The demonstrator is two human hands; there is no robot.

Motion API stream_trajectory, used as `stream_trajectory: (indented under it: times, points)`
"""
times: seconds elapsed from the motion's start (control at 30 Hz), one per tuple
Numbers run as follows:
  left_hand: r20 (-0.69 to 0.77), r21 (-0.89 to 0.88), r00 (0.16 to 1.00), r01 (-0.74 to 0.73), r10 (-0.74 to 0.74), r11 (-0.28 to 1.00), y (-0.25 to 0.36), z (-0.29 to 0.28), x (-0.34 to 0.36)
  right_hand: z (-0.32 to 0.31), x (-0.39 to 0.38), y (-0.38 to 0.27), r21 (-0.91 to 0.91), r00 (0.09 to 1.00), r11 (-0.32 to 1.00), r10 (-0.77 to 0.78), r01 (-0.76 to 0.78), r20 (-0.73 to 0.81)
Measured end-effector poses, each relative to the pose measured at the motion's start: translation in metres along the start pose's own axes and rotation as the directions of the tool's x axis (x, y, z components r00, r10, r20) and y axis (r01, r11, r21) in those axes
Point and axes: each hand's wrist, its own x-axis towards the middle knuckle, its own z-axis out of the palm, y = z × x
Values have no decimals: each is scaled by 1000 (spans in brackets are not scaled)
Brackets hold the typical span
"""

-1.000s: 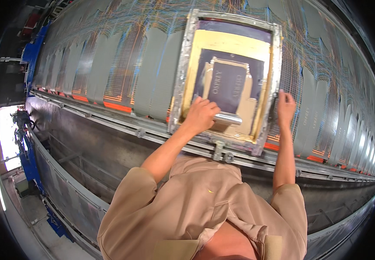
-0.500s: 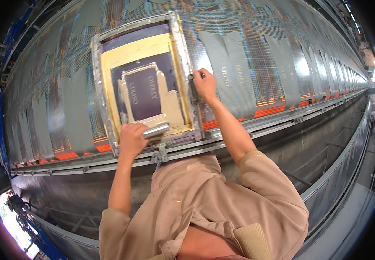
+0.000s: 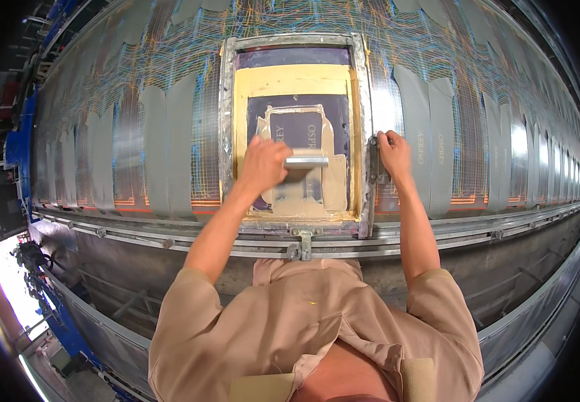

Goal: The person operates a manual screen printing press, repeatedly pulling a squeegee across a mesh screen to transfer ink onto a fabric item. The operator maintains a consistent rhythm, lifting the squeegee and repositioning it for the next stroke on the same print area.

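A screen printing frame (image 3: 229, 120) with metal sides lies on the long table before me. Inside it, yellow borders surround a dark mesh (image 3: 294, 124) with pale lettering and beige ink (image 3: 335, 177) smeared around it. My left hand (image 3: 263, 164) is closed round a squeegee (image 3: 306, 162) that stands across the middle of the mesh, its lower part blurred by motion. At the right side of the frame, my right hand (image 3: 396, 155) has its fingers curled by a dark metal bracket (image 3: 373, 157) and grips the frame's edge there. The exact grip is partly hidden by the fingers.
Grey fabric pieces (image 3: 172, 144) lie in a row on the table, on both sides of the frame, among coloured thread-like lines (image 3: 203, 40). A metal rail (image 3: 437, 234) runs along the near edge, with a clamp (image 3: 306, 244) at the frame's base.
My left hand has pushed the squeegee from the near end of the mesh up to its middle. The view has turned, so the frame appears straighter and farther right. The right hand remains at the frame's side.
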Motion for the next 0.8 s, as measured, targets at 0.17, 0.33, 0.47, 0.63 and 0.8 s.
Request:
stream_trajectory:
  times: [0.17, 0.33, 0.47, 0.63, 0.8]
  points:
    - [-23, -24, 1000, -10, 9, 1000, -40, -16, 76, -29, 19, -51, -25, 940, 940, -341, 342, 21]
    - [89, -90, 991, 109, -101, 990, -48, -39, 107, -10, 46, -154, 156, 705, 754, -654, 638, 276]
    - [92, -80, 990, 117, -109, 990, -61, -24, 122, 32, 74, -180, -199, 673, 701, -502, 684, 544]
    - [29, -98, 996, 84, -82, 992, -57, -11, 104, 54, 60, -163, -196, 655, 661, -572, 725, 493]
    - [-29, -101, 999, 19, -22, 995, -23, 5, 32, 52, -18, -136, -221, 632, 624, -576, 750, 519]
